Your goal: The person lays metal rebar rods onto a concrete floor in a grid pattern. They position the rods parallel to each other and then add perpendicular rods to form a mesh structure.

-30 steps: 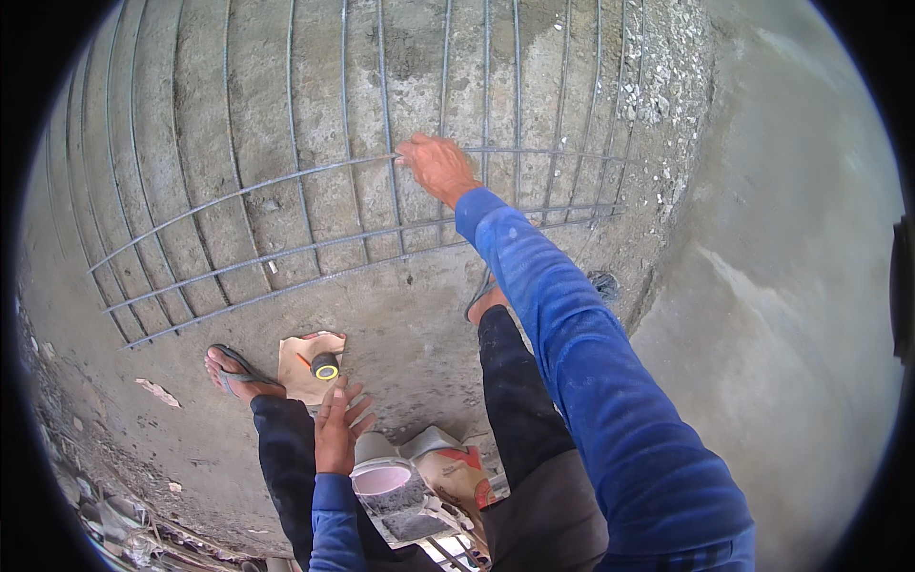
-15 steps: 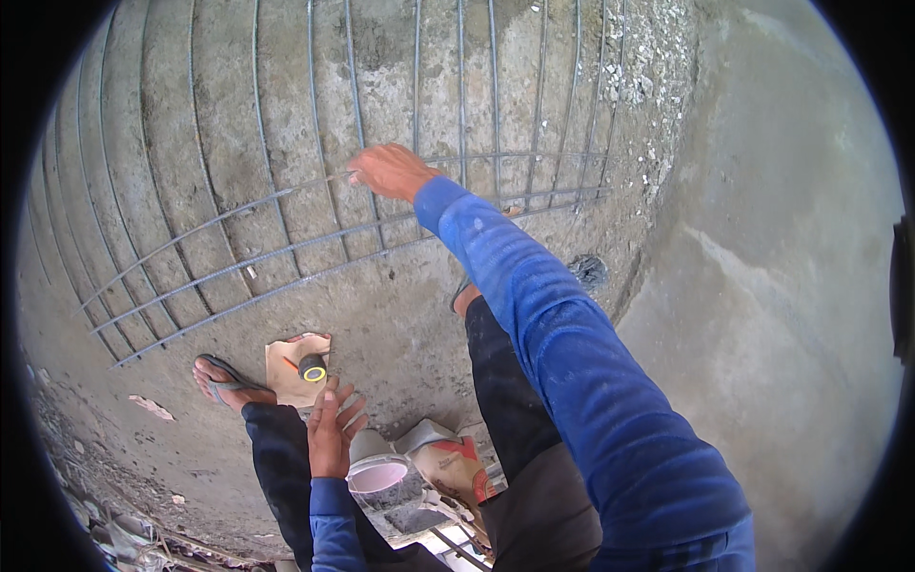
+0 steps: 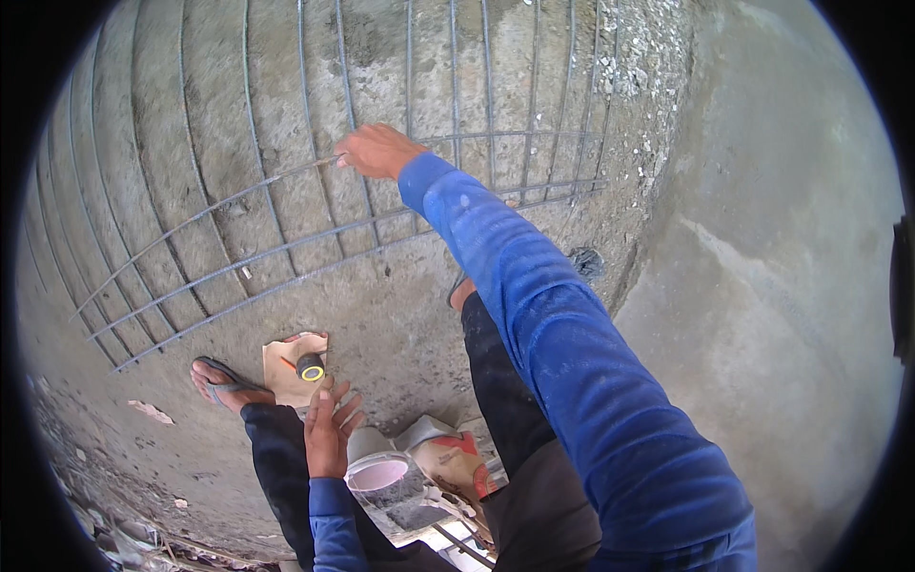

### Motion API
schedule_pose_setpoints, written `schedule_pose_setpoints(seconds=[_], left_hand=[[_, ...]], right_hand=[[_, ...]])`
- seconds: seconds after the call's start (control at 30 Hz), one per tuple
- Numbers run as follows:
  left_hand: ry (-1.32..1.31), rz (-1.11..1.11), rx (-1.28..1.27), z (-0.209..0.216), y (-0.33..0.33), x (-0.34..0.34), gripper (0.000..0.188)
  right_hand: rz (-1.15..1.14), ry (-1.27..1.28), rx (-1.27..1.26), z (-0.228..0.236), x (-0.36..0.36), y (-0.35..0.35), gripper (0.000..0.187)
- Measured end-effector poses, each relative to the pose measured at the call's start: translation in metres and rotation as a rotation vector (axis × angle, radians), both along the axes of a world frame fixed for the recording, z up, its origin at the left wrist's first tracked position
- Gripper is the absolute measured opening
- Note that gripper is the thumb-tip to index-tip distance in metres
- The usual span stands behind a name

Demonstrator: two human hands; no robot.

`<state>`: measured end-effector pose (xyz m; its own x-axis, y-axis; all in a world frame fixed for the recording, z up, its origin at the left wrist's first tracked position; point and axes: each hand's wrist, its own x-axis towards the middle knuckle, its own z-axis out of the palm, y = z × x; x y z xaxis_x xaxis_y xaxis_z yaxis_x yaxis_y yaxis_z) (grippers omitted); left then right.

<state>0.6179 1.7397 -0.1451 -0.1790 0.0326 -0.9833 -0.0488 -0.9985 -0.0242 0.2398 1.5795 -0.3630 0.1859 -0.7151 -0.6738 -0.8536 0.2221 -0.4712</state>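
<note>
My right hand [image 3: 381, 151] reaches far forward, its fingers closed round a long thin steel rebar [image 3: 224, 202] that crosses several rebars [image 3: 255, 133] running away from me. Two more crosswise bars lie nearer, among them a middle rebar [image 3: 257, 257]. Low in the view, my left hand [image 3: 329, 437] hangs in front of my left leg with its fingers apart, and I see nothing held in it. Just beyond its fingertips, a dark roll with a yellow ring [image 3: 311, 368] rests on a piece of brown paper [image 3: 279, 358], beside a small orange-red stick [image 3: 288, 362].
A pale bucket [image 3: 376, 469] and a torn paper sack [image 3: 448, 462] stand between my legs. White rubble [image 3: 639, 81] lies along the right end of the bars, beside smooth concrete [image 3: 762, 315]. A small dark hole [image 3: 586, 262] is near my right foot. Debris [image 3: 124, 539] covers the lower left.
My right hand has moved slightly away and to the left, and the rebar in it has shifted farther from the middle crosswise bar. My left hand has barely moved.
</note>
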Motion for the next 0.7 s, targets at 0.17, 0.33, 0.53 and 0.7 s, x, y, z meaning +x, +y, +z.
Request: schedule_pose_setpoints(seconds=[0.17,0.33,0.53,0.7], left_hand=[[0.000,-0.010,0.008,0.000,0.000,-0.005,0.068],[-0.003,-0.018,0.009,-0.002,0.002,-0.003,0.069],[0.001,-0.023,0.021,-0.002,0.000,-0.006,0.069],[0.009,-0.026,0.022,-0.004,-0.001,-0.008,0.073]], right_hand=[[-0.066,-0.013,0.015,-0.009,-0.001,-0.010,0.033],[-0.049,-0.008,0.047,-0.014,-0.007,-0.015,0.035],[-0.065,-0.008,-0.019,-0.017,-0.011,-0.009,0.033],[-0.221,0.152,-0.372,0.000,0.018,0.013,0.023]])
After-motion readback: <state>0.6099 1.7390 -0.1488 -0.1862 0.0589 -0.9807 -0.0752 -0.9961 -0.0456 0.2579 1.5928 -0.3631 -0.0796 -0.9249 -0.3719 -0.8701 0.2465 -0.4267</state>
